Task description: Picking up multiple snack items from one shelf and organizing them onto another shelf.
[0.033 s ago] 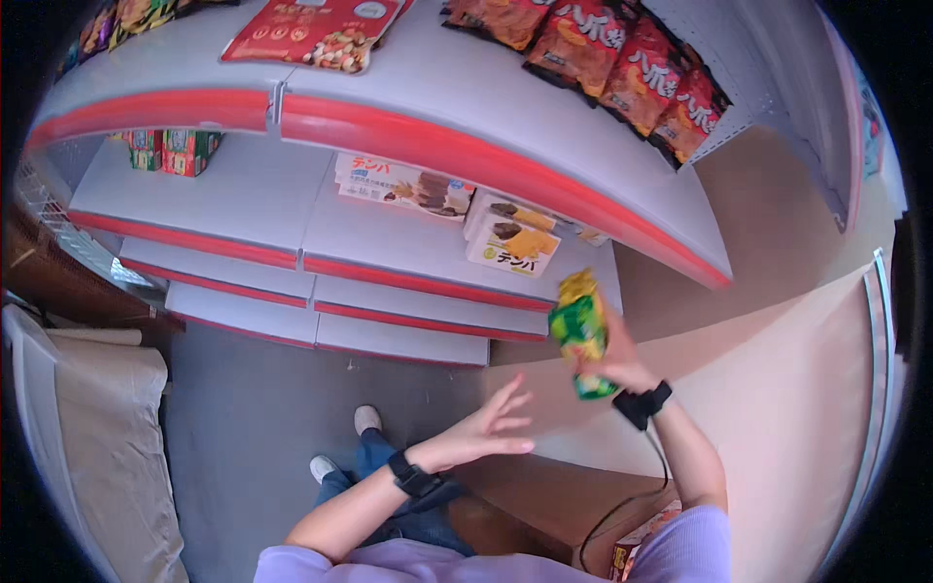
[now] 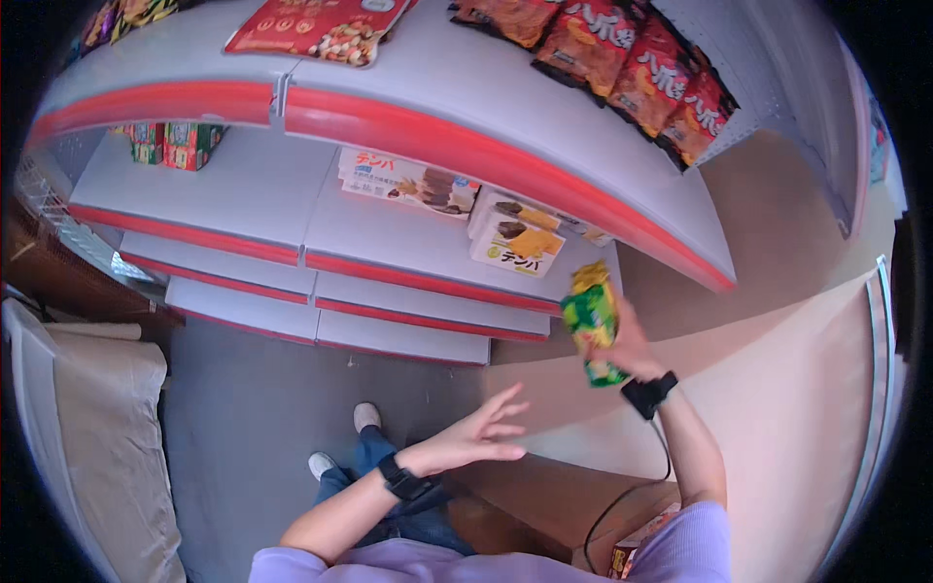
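My right hand (image 2: 627, 345) grips a green and yellow snack packet (image 2: 591, 316), slightly blurred, off the right end of the lower shelves. The packet is upright in the picture, its yellow end pointing toward the shelf. My left hand (image 2: 476, 432) hovers over the floor with fingers spread and nothing in it. Nearest to the packet are white snack boxes (image 2: 515, 243) with yellow and dark pictures on the shelf below the top one. Beside them lies a white box (image 2: 408, 185) picturing chocolate bars.
Red snack bags (image 2: 646, 78) and a red nut pouch (image 2: 316, 29) lie on the top shelf, whose red front edge (image 2: 466, 136) juts out. Red and green boxes (image 2: 185, 146) stand at left. A brown carton (image 2: 544, 496) is beside my body; a cable (image 2: 607, 510) trails from my right wrist.
My right hand and the packet have shifted slightly up and to the right. My left hand has moved a little left and down, still spread.
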`<action>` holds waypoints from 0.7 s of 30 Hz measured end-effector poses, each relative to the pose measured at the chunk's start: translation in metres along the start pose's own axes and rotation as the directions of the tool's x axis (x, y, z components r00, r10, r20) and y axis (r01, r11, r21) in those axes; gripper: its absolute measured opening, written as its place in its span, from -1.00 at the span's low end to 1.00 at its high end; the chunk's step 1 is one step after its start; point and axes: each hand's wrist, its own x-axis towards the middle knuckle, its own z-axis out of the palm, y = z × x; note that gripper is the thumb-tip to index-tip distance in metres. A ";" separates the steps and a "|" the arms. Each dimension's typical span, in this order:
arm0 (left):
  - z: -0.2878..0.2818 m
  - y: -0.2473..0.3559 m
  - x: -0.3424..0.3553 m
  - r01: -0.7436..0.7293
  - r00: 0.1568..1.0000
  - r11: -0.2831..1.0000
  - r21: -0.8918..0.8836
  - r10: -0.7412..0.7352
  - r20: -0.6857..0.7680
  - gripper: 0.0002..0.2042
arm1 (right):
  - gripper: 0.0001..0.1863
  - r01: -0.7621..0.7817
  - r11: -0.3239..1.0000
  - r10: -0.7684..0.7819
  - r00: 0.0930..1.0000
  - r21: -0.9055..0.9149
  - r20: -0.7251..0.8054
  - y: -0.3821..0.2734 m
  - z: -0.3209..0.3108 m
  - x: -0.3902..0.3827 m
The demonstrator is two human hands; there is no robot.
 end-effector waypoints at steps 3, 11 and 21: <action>-0.020 -0.011 -0.032 0.030 0.999 1.000 0.008 -0.030 -0.017 -0.19 | 0.20 0.000 0.981 0.005 1.000 -0.196 0.024 0.040 -0.019 0.060; -0.035 -0.036 -0.086 0.029 0.984 0.994 -0.101 -0.046 -0.173 -0.25 | 0.27 0.166 0.727 0.008 0.968 -0.666 0.251 0.095 0.001 0.170; -0.046 -0.038 -0.101 -0.011 0.961 0.983 -0.183 -0.040 -0.272 -0.24 | 0.42 0.052 0.782 0.123 0.964 -0.621 0.235 0.156 0.007 0.221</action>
